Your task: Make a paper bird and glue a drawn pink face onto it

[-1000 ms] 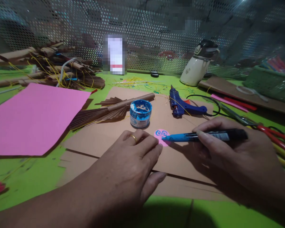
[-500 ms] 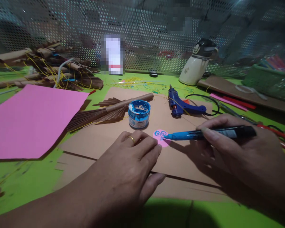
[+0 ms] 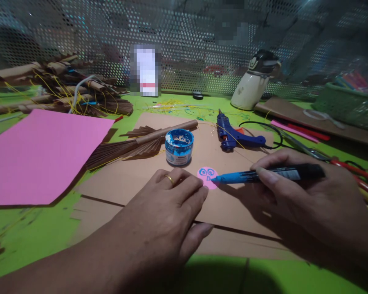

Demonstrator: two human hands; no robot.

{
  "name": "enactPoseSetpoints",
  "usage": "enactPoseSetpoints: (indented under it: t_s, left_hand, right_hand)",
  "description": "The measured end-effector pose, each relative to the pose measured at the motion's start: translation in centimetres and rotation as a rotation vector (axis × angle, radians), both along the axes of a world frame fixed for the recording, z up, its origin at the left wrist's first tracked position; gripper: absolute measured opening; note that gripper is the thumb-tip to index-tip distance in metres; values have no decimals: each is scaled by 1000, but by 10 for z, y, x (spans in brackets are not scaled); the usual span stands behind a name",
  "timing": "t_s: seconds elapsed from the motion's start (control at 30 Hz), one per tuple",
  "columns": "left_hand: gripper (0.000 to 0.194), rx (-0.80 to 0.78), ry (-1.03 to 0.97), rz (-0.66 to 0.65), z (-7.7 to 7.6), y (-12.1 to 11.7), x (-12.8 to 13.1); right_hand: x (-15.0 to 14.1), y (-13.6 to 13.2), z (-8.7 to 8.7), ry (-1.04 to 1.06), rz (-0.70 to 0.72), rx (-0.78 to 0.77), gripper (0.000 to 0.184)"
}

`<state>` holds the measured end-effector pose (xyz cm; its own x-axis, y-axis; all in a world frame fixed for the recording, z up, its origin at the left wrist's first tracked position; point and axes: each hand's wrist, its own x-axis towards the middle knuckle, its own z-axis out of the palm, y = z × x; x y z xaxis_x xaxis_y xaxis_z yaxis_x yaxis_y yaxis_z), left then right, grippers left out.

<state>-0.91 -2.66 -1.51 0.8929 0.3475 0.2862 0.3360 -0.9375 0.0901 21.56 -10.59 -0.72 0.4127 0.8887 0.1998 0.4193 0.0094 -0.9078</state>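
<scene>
My right hand [image 3: 306, 198] grips a marker [image 3: 237, 178] with a black barrel and a blue front end. Its tip is at the right part of a small round pink paper [image 3: 206, 185], which bears two blue ringed eyes and a small blue shape beneath them. My left hand [image 3: 168, 206], with a gold ring on one finger, lies palm down on brown cardboard [image 3: 233, 212]. Its outstretched fingertips touch the left edge of the pink round. Just behind stands an open jar of blue paint [image 3: 179, 151].
A blue glue gun [image 3: 230, 134] with a black cord lies at the back right. Folded brown paper pieces [image 3: 153, 136] lie left of the jar. A pink sheet [image 3: 43, 159] covers the left side. A white jug [image 3: 251, 87] stands behind, near a green basket [image 3: 349, 102].
The marker's tip has moved slightly down on the pink round, from beside the small shape to just below the right eye. My left hand stays where it was.
</scene>
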Motion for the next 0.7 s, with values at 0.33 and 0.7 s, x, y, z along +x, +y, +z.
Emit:
enactPoseSetpoints:
  t_s: [0.33,0.7]
  left_hand:
    - [36,26,-14,-5,-1,-1,-1]
    - [36,28,-30,-9,-1,0,-1]
  right_hand:
    - [-5,7,8,-249,57,116,10]
    - [-6,4,8,-179,17,39,7]
